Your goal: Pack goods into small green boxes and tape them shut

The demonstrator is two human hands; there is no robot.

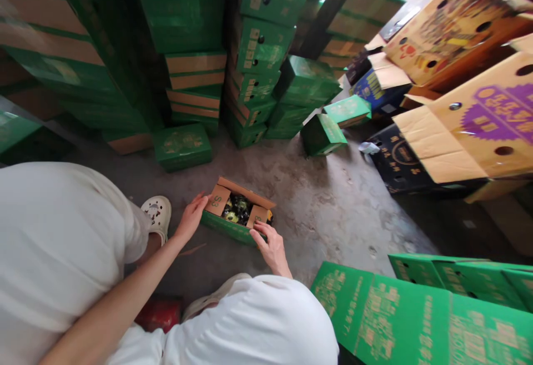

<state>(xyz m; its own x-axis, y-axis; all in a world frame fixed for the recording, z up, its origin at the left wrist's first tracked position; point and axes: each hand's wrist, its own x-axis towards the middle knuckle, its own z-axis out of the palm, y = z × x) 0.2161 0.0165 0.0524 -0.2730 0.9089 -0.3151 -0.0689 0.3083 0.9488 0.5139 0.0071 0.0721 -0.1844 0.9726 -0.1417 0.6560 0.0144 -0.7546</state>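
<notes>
The box [231, 228] sits on the floor [316, 198], in front of the person's bent knees, its top open. It is green outside and bare brown cardboard inside, and it lies at a slant, its left end farther from the person than its right. Dark, shiny contents [239, 207] with yellow-green patches fill the middle; they are too small to make out. The short left flap [219, 199] bears the mark "S3", and the short right flap [256, 215] lies partly under fingers. The long far flap [245, 190] stands up along the back edge

The left hand [194, 215] reaches in from the left, its fingertips touching the box at its left end. Its grip is apart, fingers stretched out. The right hand [272, 247] comes over the right end, fingers on the right flap and thumb by the near edge. Its grip is apart too, thumb spread away from the fingers

A cream clog [158, 213] shows to the left, and a red thing [160, 313], partly hidden, lies between the legs in white trousers [258, 320]. Beyond the box, a closed carton [183, 147] stands before tall green stacks [260, 49]. To the right are a black carton [395, 157] and a tan carton [478, 121] with purple print; a large green carton [408, 315] fills the lower right corner
</notes>
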